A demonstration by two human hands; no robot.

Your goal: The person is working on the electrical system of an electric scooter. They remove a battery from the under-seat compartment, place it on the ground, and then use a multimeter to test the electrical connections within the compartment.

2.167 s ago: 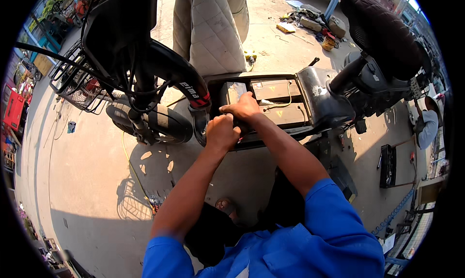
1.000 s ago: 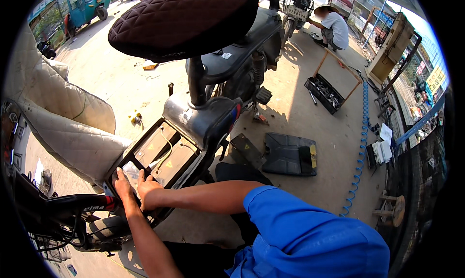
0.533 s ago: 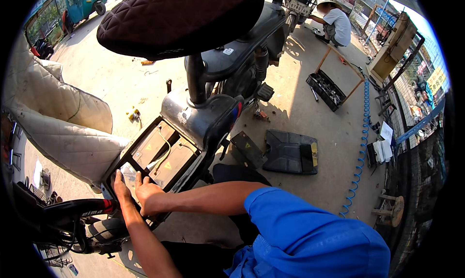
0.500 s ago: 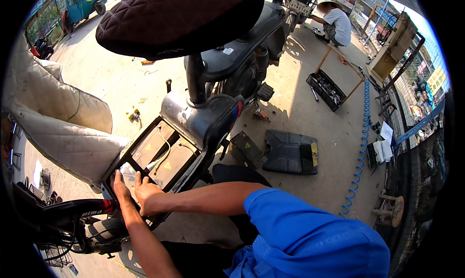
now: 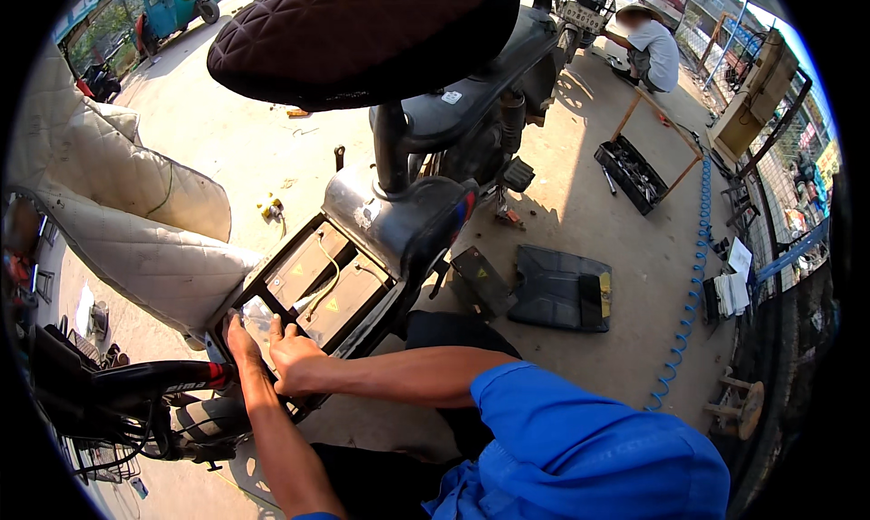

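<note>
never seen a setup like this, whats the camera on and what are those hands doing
No robot here: a wide fisheye camera on a person's head looks down, bending straight edges. The bare left hand and right hand are at one end of an open compartment in a two-wheeler, over a shiny-topped block; whether they grip it is hidden. Beside it sit two brown battery-like blocks. On the ground are a black panel and an open toolbox.

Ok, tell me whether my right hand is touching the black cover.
Apart. The head view plainly shows the right hand at the open battery bay, while the black cover lies off to the right on the concrete.
</note>
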